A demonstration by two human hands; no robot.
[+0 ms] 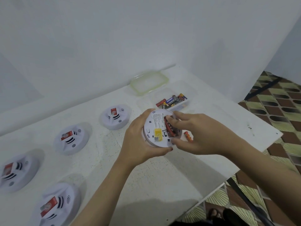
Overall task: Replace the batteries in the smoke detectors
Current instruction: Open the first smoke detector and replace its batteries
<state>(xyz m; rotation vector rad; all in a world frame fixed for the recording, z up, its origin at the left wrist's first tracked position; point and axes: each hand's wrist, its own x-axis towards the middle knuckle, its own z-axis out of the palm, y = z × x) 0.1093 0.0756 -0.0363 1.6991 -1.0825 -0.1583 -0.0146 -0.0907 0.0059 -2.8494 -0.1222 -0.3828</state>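
Observation:
A white round smoke detector (156, 128) is held above the table with its back side facing me, showing a printed label and a yellow sticker. My left hand (138, 142) grips its left and lower rim. My right hand (198, 134) is on its right side, fingertips curled onto a red battery (169, 128) lying in the open compartment. A loose red and orange battery (188, 136) lies on the table just behind my right hand. A clear plastic box (184, 105) holding several batteries stands further back.
Several white smoke detectors with red stickers lie face up on the white table: (114, 118), (70, 139), (13, 172), (54, 204). A clear lid with a green rim (149, 82) lies by the wall. The table edge (244, 167) runs on the right over a patterned floor.

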